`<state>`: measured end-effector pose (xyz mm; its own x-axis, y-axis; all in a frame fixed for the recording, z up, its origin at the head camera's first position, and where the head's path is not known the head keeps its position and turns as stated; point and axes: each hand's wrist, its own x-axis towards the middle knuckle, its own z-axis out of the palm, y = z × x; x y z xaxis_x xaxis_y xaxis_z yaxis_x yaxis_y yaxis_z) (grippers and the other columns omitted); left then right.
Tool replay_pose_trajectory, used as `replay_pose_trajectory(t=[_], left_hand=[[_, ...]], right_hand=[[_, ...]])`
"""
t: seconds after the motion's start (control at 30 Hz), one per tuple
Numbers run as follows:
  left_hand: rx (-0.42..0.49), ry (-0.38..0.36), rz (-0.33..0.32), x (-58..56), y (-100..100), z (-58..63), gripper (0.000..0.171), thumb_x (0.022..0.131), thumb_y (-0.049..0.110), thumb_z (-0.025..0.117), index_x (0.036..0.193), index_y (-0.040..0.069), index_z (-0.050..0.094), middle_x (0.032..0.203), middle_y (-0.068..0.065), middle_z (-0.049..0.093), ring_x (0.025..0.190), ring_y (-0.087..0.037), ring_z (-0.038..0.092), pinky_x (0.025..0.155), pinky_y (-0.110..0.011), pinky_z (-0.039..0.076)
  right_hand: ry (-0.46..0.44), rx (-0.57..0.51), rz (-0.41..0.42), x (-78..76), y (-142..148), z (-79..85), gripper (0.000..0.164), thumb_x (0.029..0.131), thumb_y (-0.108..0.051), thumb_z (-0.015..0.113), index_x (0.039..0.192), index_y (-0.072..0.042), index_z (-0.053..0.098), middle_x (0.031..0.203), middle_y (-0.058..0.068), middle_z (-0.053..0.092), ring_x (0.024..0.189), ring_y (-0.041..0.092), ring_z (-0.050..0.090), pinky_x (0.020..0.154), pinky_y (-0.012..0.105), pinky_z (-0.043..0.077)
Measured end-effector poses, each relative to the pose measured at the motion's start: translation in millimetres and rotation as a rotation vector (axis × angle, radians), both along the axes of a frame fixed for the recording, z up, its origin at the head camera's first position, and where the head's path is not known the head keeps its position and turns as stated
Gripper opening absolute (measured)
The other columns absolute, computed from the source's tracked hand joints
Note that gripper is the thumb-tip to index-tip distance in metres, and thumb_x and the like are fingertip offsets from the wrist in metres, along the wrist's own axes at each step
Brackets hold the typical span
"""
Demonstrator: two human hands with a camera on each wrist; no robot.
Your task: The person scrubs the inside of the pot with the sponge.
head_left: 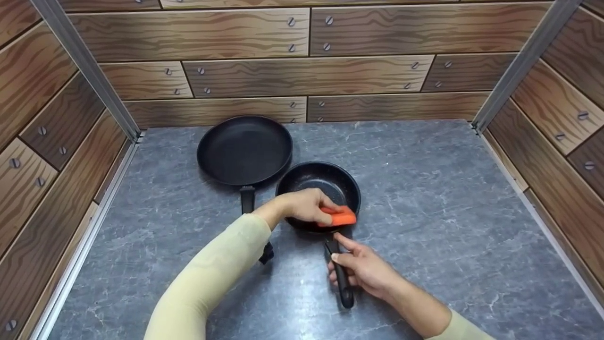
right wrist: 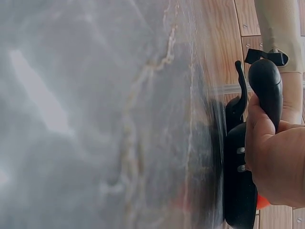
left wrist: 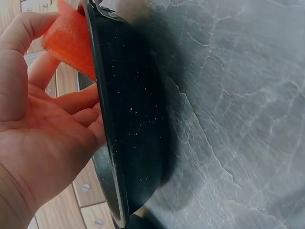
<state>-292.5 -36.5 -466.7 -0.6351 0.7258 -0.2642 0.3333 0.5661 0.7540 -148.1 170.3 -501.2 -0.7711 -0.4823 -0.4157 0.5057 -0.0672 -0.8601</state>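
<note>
My left hand [head_left: 309, 205] reaches into the small black frying pan [head_left: 315, 171] and pinches a folded orange cloth [head_left: 343, 217] against its near right inner wall. In the left wrist view, thumb and fingers hold the cloth [left wrist: 71, 40] at the rim of the speckled pan [left wrist: 133, 109]. My right hand [head_left: 365, 269] grips the pan's black handle [head_left: 344, 285], with its index finger stretched toward the pan. The right wrist view shows that hand [right wrist: 279, 160] wrapped around the handle [right wrist: 267, 88]. The cloth's far part is hidden by the left fingers.
A larger black frying pan [head_left: 245, 151] sits behind and left of the small one, its handle [head_left: 247, 200] partly covered by my left arm. Both pans are on a grey marbled tabletop [head_left: 434, 203]. Wood-patterned panels [head_left: 236, 33] with metal corner posts enclose the back and sides.
</note>
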Motion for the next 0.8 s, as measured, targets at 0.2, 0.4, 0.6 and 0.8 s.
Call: replay_pose_trajectory(t=[0.2, 0.4, 0.6, 0.8], left_hand=[[0.012, 0.079, -0.007, -3.3, 3.4, -3.9, 0.051, 0.091, 0.022, 0.077, 0.141, 0.027, 0.071, 0.118, 0.008, 0.074, 0.088, -0.008, 0.054, 0.084, -0.02, 0.046], [0.025, 0.132, 0.016, -5.7, 10.1, -8.8, 0.05, 0.091, 0.024, 0.078, 0.141, 0.025, 0.071, 0.13, 0.0, 0.073, 0.095, -0.007, 0.058, 0.089, -0.021, 0.048], [0.024, 0.23, 0.04, -7.2, 15.4, -10.4, 0.051, 0.089, 0.03, 0.081, 0.139, 0.026, 0.074, 0.133, -0.001, 0.072, 0.107, -0.007, 0.061, 0.097, -0.021, 0.047], [-0.014, 0.361, 0.031, -9.7, 20.5, -12.5, 0.054, 0.089, 0.035, 0.08, 0.141, 0.027, 0.072, 0.14, -0.007, 0.068, 0.128, -0.017, 0.06, 0.108, -0.027, 0.045]], right_hand=[[0.02, -0.003, 0.002, 0.3, -0.2, 1.9, 0.082, 0.108, -0.011, 0.057, 0.171, -0.006, 0.004, 0.098, 0.013, 0.068, 0.078, 0.015, 0.071, 0.077, 0.036, 0.063], [0.024, 0.016, -0.005, -0.7, 1.4, 2.0, 0.082, 0.108, -0.012, 0.057, 0.171, -0.008, 0.004, 0.099, 0.013, 0.068, 0.079, 0.016, 0.071, 0.079, 0.037, 0.063], [0.018, 0.022, -0.005, -1.8, 2.2, 0.1, 0.083, 0.108, -0.013, 0.058, 0.171, -0.009, 0.005, 0.1, 0.013, 0.068, 0.08, 0.016, 0.072, 0.08, 0.038, 0.063], [0.024, 0.032, -0.003, -2.7, 2.7, 0.5, 0.082, 0.109, -0.014, 0.057, 0.171, -0.008, 0.004, 0.1, 0.012, 0.068, 0.08, 0.016, 0.072, 0.08, 0.037, 0.063]])
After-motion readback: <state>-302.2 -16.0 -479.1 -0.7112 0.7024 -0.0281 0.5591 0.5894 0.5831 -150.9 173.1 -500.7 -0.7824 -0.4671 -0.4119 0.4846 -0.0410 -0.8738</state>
